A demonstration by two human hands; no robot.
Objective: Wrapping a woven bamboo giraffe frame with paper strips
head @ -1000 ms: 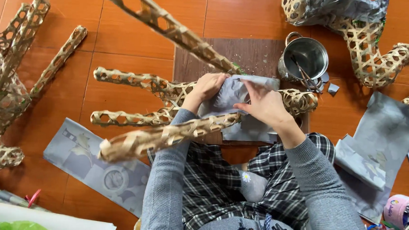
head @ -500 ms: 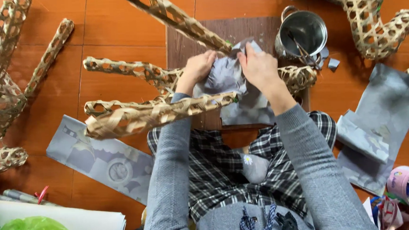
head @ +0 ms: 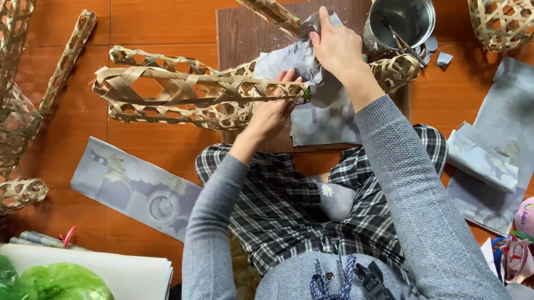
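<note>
Firmly both hands press grey paper (head: 302, 63) onto woven frame (head: 185, 96).

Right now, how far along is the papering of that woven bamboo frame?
Early. Done: only a small patch under the right hand is covered. In hand: the right hand presses a grey paper sheet onto the woven bamboo lattice frame; the left hand steadies it. Left: most of the lattice is bare; more cut grey paper pieces lie on the floor.

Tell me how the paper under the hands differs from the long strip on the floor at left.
The grey paper is crumpled over the woven bamboo frame, pressed by the right hand; the left hand steadies the frame. The paper strip lies flat and untouched on the floor. Both are grey printed paper.
</note>
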